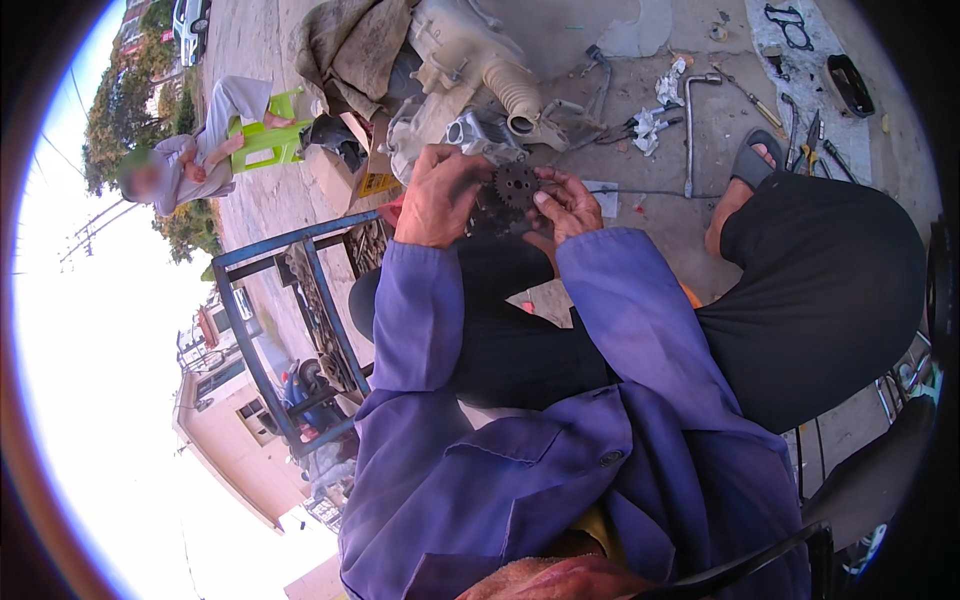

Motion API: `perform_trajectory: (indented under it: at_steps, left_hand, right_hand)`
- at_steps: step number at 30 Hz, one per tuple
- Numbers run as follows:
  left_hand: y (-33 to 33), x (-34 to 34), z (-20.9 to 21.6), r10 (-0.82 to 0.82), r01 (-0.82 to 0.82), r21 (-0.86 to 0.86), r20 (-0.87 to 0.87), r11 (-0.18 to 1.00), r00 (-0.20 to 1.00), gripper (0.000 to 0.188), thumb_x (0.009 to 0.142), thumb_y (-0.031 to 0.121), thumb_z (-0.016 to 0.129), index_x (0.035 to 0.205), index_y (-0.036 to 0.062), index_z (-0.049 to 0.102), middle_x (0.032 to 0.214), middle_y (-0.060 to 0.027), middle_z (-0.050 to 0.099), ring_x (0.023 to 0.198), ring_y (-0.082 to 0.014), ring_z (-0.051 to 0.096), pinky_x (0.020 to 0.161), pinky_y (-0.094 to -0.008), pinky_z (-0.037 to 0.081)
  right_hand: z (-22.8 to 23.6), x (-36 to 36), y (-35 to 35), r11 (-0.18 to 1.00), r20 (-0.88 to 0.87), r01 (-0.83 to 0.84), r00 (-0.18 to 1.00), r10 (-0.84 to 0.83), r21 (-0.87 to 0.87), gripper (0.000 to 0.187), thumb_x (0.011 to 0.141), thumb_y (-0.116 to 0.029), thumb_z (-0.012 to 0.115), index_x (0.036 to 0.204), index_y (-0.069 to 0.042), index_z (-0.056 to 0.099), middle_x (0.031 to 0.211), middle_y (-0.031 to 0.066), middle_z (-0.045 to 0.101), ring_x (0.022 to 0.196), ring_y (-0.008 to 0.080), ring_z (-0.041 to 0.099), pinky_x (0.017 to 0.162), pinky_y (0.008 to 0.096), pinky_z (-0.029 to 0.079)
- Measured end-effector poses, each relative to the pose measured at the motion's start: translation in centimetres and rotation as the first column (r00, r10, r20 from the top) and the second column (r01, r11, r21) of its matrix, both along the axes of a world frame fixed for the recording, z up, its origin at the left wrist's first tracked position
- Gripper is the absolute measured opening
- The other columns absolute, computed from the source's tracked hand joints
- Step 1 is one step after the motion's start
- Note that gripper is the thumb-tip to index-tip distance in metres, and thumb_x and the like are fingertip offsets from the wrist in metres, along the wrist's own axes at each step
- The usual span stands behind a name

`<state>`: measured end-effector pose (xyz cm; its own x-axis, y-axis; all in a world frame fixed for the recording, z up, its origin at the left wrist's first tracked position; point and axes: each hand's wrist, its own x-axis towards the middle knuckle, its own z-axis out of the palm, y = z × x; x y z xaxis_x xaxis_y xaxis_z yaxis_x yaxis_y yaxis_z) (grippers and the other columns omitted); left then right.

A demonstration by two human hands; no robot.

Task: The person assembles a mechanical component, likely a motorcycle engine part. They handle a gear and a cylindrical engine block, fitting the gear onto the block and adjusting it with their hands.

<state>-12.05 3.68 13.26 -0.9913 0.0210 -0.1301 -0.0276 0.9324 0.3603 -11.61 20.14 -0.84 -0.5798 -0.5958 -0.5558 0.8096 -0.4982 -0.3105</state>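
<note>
A dark toothed gear (515, 186) with small holes in its face is held up in front of me. My right hand (572, 205) is closed on the gear's right edge, thumb against its face. My left hand (438, 197) is closed just left of the gear, its fingers curled; what they grip is blurred and partly hidden. Just beyond the hands lies a greyish metal engine part (462, 130). A dusty ribbed hose (511, 92) joins a larger pale housing (450, 45) behind it.
A blue metal frame (250, 350) stands at left. Beyond it, a person (195, 160) sits near a green plastic chair (270, 145). On the ground to the right lie an L-shaped wrench (690, 140), crumpled paper (648, 130), pliers (812, 140) and a gasket (790, 27).
</note>
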Motion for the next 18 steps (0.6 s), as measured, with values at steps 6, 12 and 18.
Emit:
perform_trajectory:
  at_steps: [6,12,18]
  left_hand:
    - [-0.20,0.20,-0.34,0.032,-0.032,0.041,0.005,0.999,0.999,0.038,0.074,-0.011,0.070,0.109,0.0046,0.070,0.110,-0.0109,0.054,0.107,-0.0263,0.059,0.096,-0.0336,0.050]
    - [0.06,0.05,-0.07,0.022,-0.022,0.021,0.005,1.000,1.000,0.038,0.074,-0.010,0.071,0.109,0.0051,0.070,0.109,-0.0109,0.055,0.107,-0.0265,0.059,0.096,-0.0343,0.050]
    - [0.31,-0.10,-0.03,0.028,-0.026,0.058,-0.036,0.998,0.999,0.035,0.074,-0.006,0.070,0.106,0.0090,0.072,0.102,-0.0122,0.061,0.103,-0.0312,0.059,0.092,-0.0380,0.051]
  right_hand:
    - [-0.04,0.20,-0.11,1.000,0.005,0.005,1.000,-0.005,-0.001,0.032,0.099,0.000,0.058,0.130,-0.007,0.058,0.100,0.0077,0.068,0.076,0.0101,0.061,0.061,0.0250,0.051]
    - [0.03,0.15,-0.05,1.000,0.017,-0.004,1.000,0.004,0.002,0.032,0.099,0.000,0.058,0.131,-0.007,0.058,0.101,0.0077,0.068,0.076,0.0104,0.061,0.062,0.0248,0.051]
    - [0.59,0.12,0.28,0.998,-0.050,-0.003,0.999,0.006,0.069,0.034,0.099,0.000,0.057,0.132,-0.006,0.057,0.105,0.0079,0.067,0.079,0.0105,0.062,0.066,0.0260,0.052]
